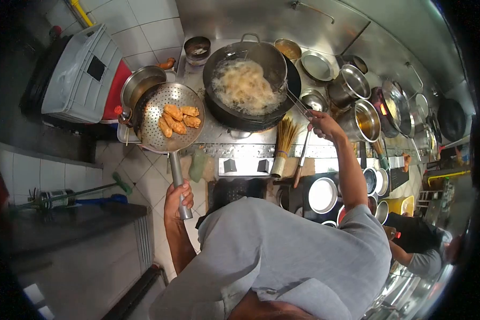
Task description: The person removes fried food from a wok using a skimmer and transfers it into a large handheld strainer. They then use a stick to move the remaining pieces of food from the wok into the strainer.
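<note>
My left hand (179, 200) is wrapped around the grey handle of a perforated skimmer (153, 111). Several golden-brown fried pieces (179, 120), like chicken wings, lie in its bowl. The skimmer is held over the left end of the stove, overlapping a steel pot (136, 82). My right hand (324, 126) grips the wire handle of a round mesh strainer (269, 60), whose basket is at the right back of a large black wok (210, 68). Pale, foaming oil (244, 85) bubbles in the wok and hides what is beneath it.
A bamboo brush (286, 140) and a ladle (304, 154) lie right of the wok. Steel pots (349, 85), one with amber liquid (366, 121), crowd the right side. A grey crate (77, 74) stands at left. Another person's arm (401, 253) shows at lower right.
</note>
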Available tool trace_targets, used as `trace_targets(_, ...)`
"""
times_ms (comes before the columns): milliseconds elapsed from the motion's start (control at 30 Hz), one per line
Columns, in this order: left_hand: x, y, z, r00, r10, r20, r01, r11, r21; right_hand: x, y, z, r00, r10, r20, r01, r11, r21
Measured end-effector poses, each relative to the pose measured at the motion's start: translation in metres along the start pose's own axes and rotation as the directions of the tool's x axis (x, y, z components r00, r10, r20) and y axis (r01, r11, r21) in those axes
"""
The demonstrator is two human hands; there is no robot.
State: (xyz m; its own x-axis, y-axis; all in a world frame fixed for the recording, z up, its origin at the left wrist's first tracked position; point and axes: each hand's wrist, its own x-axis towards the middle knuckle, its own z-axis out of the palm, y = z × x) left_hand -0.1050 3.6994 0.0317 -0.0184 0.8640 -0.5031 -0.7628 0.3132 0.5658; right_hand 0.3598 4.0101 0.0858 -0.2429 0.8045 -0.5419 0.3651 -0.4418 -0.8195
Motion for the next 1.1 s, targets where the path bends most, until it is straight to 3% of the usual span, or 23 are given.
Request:
trace_targets(67,-0.005,-0.001,0.004,0.999,0.013,-0.03,-0.012,1.0,0.004,0.005,0.002,-0.003,0.984,0.037,0.174,-0.062,0.988,0.141)
trace_targets(133,-0.009,-0.002,0.004,0.998,0.024,-0.059,-0.024,1.0,0.007,0.012,0.019,0.0,0.979,0.019,0.201,-0.053,0.985,0.166)
trace_targets(233,-0.011,-0.004,0.002,0.997,0.037,-0.064,-0.036,0.999,0.02,0.016,0.039,0.01,0.942,0.008,0.336,-0.146,0.911,0.386)
trace_targets(367,-0.013,-0.002,0.003,0.996,0.046,-0.078,-0.042,0.998,0.05,0.003,0.044,0.036,0.957,0.004,0.289,-0.154,0.852,0.5)
trace_targets(1100,-0.005,0.0,0.01,0.999,0.004,-0.05,-0.002,1.0,0.027,-0.035,0.044,0.035,0.965,-0.056,0.255,-0.065,0.895,0.442)
